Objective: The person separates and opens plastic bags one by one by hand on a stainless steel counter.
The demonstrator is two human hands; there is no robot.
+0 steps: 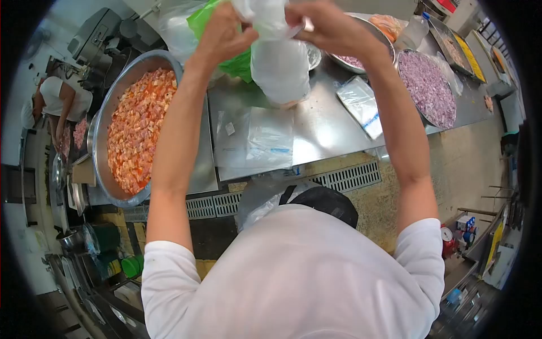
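Both my hands are raised at the top centre, at the top of a whitish plastic bag (279, 70) that hangs over the steel table (327, 127). My left hand (227, 34) has its fingers closed on the bag's left edge. On the other side my right hand (322, 25) pinches the bag's upper right part. Green plastic (237, 65) lies behind my left hand. Flat clear bags (270, 135) rest on the table below, and a stack of clear bags (361, 104) lies to the right.
A large basin of diced orange-red meat (138, 130) stands at the left. Chopped purple onion (426, 87) fills a round tray at the right, near a clear bottle (414, 31). Another person (62, 99) bends over a counter at far left.
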